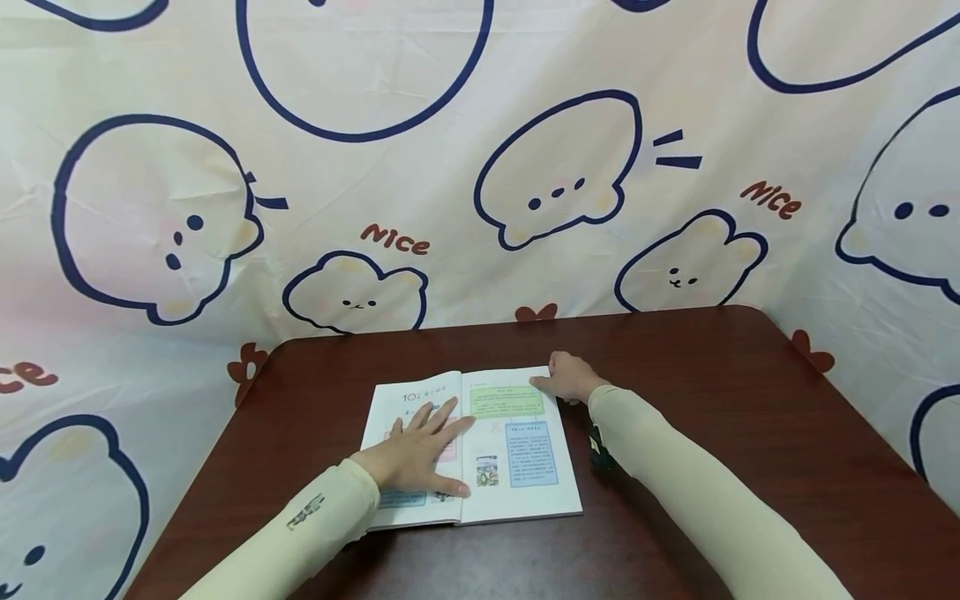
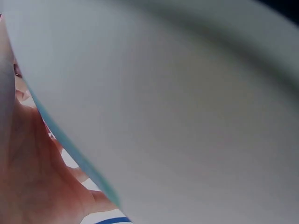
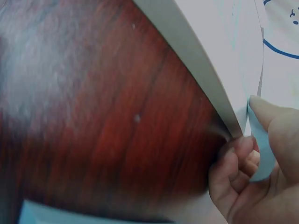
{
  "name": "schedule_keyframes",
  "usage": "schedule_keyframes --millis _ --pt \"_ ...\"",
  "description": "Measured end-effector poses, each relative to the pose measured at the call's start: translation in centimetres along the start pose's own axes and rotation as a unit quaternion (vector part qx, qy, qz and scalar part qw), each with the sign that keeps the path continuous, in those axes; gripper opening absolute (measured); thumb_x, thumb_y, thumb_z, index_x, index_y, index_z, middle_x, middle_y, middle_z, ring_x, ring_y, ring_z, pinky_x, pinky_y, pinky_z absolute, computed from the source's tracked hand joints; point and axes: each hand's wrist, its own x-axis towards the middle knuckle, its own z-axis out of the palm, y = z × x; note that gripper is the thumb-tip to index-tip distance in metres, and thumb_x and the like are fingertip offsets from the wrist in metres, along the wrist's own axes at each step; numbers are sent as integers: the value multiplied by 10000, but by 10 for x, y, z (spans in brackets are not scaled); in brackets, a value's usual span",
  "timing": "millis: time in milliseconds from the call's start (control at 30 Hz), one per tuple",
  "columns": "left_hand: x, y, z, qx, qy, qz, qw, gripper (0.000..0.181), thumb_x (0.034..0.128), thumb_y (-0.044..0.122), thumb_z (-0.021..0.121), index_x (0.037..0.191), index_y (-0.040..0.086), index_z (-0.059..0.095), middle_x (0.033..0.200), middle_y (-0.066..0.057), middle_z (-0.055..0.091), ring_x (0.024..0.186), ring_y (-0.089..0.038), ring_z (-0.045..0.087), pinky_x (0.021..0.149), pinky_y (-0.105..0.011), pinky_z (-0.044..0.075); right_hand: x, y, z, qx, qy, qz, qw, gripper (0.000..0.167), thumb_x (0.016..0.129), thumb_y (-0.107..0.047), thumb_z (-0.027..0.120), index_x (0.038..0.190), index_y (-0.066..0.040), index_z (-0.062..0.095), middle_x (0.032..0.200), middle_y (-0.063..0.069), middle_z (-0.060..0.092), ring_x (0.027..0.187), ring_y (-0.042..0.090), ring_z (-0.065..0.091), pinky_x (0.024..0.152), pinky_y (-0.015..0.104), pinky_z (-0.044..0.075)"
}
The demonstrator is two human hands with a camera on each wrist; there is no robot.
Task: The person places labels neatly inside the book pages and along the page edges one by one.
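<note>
An open book [image 1: 525, 508] with printed text and coloured boxes lies on the dark wooden table. Fingers spread, my left hand [image 1: 408, 457] rests flat across its left page near the spine. At the far right corner of the book, my right hand [image 1: 573, 379] pinches a page between thumb and curled fingers. The right wrist view shows the lifted page corner [image 3: 265, 156] bent inside that hand, next to the thick page block [image 3: 201, 51]. In the left wrist view, a large blurred pale surface hides most of the left hand [image 2: 37, 172].
The brown table [image 1: 697, 367] extends around the book on all sides. Behind and beside it hangs a pale cloth [image 1: 450, 183] printed with blue-outlined bears and the word "Nice". A dark device [image 1: 597, 450] is strapped under my right wrist.
</note>
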Motion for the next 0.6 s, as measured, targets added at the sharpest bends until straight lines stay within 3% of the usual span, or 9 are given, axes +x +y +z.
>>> schedule_keyframes --millis 333,600 --pt "1 0 1 -27 9 58 10000 1037 740 830 640 1597 430 214 1736 31 11 1577 -429 84 1140 -785 157 -4 6 -12 352 -555 -331 9973 388 905 -256 769 892 -87 420 701 44 487 500 140 469 460 217 431" --pt "1 -1 1 20 61 86 9999 1046 739 837 639 1600 414 221 1736 28 7 1574 -436 91 1132 -787 176 -2 0 -10 123 -500 -152 9986 358 937 -300 712 884 -91 426 657 34 481 496 137 487 457 232 457"
